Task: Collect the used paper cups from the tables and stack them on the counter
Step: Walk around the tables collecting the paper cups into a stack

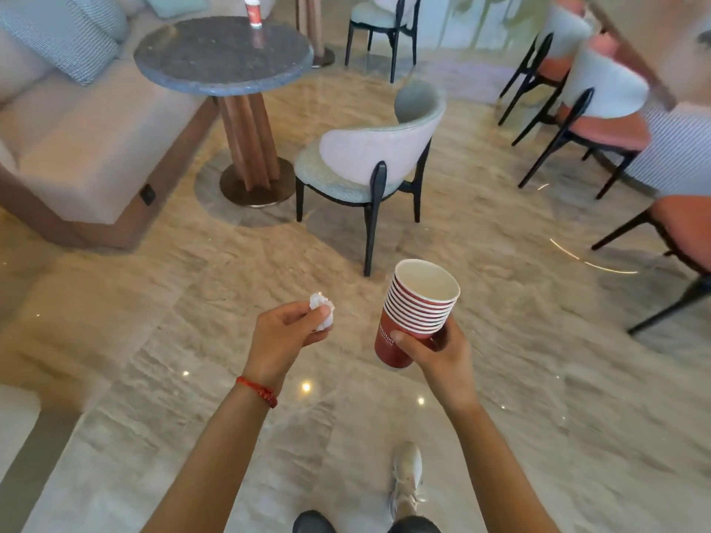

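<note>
The right hand point(434, 346) is wrapped round the lowest cup of a stack of red paper cups point(417, 313), thumb across the printed side and fingers curled behind. Gripping the bottom cup makes sense: the nested cups above ride inside it, so one hold carries them all, and the stack leans a little away from the body with its open mouth up, which shows the top cup to be empty. The left hand point(286, 328), a red thread bracelet point(258, 390) at its wrist, pinches a crumpled white napkin point(322, 310) between thumb and fingertips, kept apart from the cups, probably as rubbish gathered along the way. Both hands hang in the air over the marble floor point(500, 378), with no counter in view; one shoe point(407, 477) shows below.

Farther out, a single red paper cup point(254, 13) stands upright near the far edge of a round dark-topped worktop point(223, 55). A pale chair point(369, 159) sits beside the worktop's pedestal, and a cushioned bench point(77, 148) runs behind its left edge. Judging by this, collecting is well along but unfinished: that lone cup looks the likely next pickup, and the napkin hand would have to take it or the stack be lowered over it.
</note>
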`<control>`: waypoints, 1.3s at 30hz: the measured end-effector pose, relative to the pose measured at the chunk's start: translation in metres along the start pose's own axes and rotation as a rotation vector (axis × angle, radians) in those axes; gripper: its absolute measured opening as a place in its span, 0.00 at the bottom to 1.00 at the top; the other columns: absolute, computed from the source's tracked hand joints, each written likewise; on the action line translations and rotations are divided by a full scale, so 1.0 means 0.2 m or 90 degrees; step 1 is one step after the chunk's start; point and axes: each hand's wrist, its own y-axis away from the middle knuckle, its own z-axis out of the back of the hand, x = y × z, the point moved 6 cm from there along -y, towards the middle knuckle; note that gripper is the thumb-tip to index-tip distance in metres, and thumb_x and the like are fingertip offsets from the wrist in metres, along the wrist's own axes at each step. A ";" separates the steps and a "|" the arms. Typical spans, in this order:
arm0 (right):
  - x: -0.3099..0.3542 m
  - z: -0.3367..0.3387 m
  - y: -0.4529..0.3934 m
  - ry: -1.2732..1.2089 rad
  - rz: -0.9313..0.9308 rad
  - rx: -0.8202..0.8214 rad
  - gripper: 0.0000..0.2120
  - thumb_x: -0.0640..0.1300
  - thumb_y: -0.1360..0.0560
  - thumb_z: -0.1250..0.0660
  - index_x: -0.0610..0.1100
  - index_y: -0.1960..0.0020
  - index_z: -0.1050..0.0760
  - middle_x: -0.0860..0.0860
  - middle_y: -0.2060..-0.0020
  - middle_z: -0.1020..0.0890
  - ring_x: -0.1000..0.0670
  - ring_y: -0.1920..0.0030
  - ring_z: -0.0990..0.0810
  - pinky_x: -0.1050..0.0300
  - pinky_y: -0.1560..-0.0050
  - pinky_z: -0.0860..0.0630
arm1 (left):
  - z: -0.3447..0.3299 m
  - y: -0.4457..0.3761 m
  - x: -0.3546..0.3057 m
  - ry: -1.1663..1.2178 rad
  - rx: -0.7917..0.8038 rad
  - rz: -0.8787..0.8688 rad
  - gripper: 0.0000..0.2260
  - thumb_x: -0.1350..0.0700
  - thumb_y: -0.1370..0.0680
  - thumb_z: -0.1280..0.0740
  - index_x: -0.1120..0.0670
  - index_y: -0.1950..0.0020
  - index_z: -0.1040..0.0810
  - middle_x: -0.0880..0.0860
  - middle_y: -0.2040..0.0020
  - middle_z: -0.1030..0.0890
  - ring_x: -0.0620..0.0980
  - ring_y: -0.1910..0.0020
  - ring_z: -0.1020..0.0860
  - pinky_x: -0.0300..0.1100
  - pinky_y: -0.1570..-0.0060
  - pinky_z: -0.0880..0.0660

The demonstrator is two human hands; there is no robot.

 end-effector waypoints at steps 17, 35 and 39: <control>0.02 1.12 -0.86 -0.002 0.005 -0.084 0.26 0.38 0.36 0.22 0.42 0.41 0.26 0.51 0.51 0.17 0.56 0.51 0.18 0.64 0.53 0.22 | -1.45 -0.61 -0.05 -0.040 0.111 0.000 0.06 0.60 0.28 0.30 0.53 0.62 0.16 0.52 0.59 0.15 0.48 0.59 0.17 0.35 0.62 0.21; 0.11 1.57 -2.41 -0.002 -0.003 -0.164 0.25 0.41 0.39 0.21 0.43 0.44 0.24 0.54 0.56 0.15 0.57 0.55 0.17 0.66 0.57 0.24 | -2.49 -2.01 -0.37 -0.037 0.188 0.004 0.11 0.60 0.28 0.29 0.49 0.69 0.16 0.48 0.64 0.15 0.51 0.58 0.17 0.35 0.63 0.21; 0.18 1.66 -2.76 -0.005 -0.002 -0.180 0.22 0.39 0.37 0.21 0.41 0.45 0.24 0.51 0.55 0.16 0.56 0.55 0.18 0.62 0.55 0.22 | -2.71 -2.32 -0.51 -0.033 0.199 -0.010 0.12 0.62 0.28 0.30 0.50 0.69 0.16 0.49 0.65 0.16 0.51 0.59 0.18 0.36 0.62 0.20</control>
